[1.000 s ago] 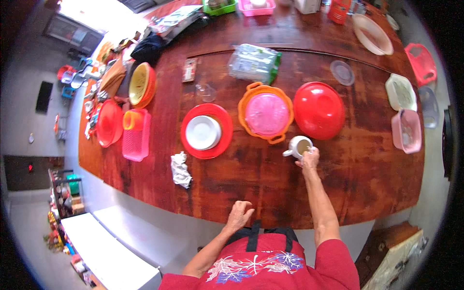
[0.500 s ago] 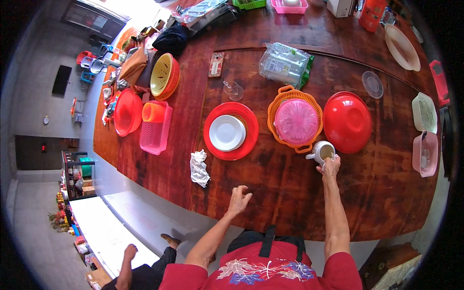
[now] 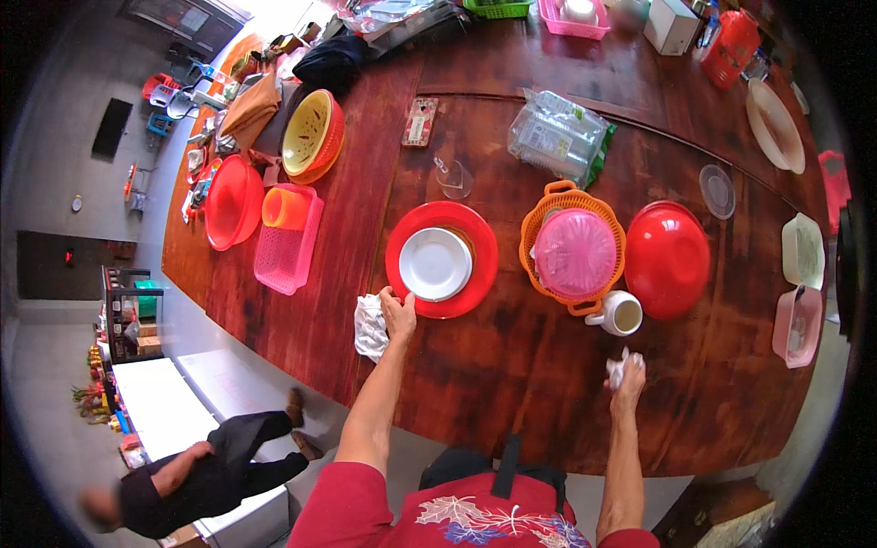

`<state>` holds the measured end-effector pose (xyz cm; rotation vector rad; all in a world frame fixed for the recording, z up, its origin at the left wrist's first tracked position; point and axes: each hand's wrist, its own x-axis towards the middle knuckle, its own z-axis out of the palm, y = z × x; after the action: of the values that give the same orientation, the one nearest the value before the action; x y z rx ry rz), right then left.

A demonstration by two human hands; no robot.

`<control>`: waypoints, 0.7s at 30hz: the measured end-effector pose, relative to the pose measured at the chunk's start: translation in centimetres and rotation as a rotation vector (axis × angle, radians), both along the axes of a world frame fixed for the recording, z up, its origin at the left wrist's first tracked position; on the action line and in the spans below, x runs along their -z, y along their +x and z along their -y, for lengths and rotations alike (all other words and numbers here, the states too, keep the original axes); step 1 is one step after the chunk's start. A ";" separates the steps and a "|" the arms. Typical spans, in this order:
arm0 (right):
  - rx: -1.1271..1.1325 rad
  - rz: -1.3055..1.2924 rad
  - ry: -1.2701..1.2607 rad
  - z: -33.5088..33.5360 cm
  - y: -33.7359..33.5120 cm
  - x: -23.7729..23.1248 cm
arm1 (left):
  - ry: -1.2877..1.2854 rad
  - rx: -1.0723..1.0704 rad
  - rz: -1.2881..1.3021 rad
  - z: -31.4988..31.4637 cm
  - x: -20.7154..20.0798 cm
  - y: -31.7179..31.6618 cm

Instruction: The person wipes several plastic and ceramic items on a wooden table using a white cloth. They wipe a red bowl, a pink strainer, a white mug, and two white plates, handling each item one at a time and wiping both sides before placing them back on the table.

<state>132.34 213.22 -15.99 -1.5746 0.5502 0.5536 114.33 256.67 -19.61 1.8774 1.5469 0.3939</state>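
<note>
My right hand (image 3: 628, 383) is closed on a crumpled white cloth (image 3: 616, 369), just above the near side of the table. Beyond it sits a white mug (image 3: 624, 315), apart from my fingers and beside an orange basket (image 3: 539, 269). A pink ribbed bowl (image 3: 575, 254) lies upside down in that basket. My left hand (image 3: 399, 317), thumb and fingers apart, is between another crumpled white cloth (image 3: 369, 331) and the near rim of a red plate (image 3: 487, 260). Whether its fingertips touch either is unclear. White plates (image 3: 435, 264) are stacked on the red one.
An overturned red bowl (image 3: 667, 260) lies right of the basket. Farther off are a clear plastic pack (image 3: 557, 137), a phone (image 3: 420, 122) and a clear cup (image 3: 453, 179). At left stand a pink basket (image 3: 288, 247) and colanders (image 3: 311, 137). Another person (image 3: 210, 466) is at lower left.
My right hand has drawn back from the mug toward me, holding the cloth. My left hand has moved forward and left to the red plate's edge. More of the other person shows.
</note>
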 end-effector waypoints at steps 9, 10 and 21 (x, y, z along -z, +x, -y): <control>-0.143 -0.179 -0.154 2.6 -9.0 0.0 | 0.064 0.023 -0.103 -2.6 0.3 2.9; -0.168 -0.194 -0.155 2.4 -9.3 -0.7 | 0.075 0.031 -0.092 -2.6 0.4 2.9; -0.267 -0.137 -0.070 1.0 -9.3 -1.2 | 0.235 0.007 -0.101 -2.4 0.8 2.2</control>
<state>123.01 212.22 -14.75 -1.6971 0.4688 0.8568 116.54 259.02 -20.39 2.1103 1.6185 0.5033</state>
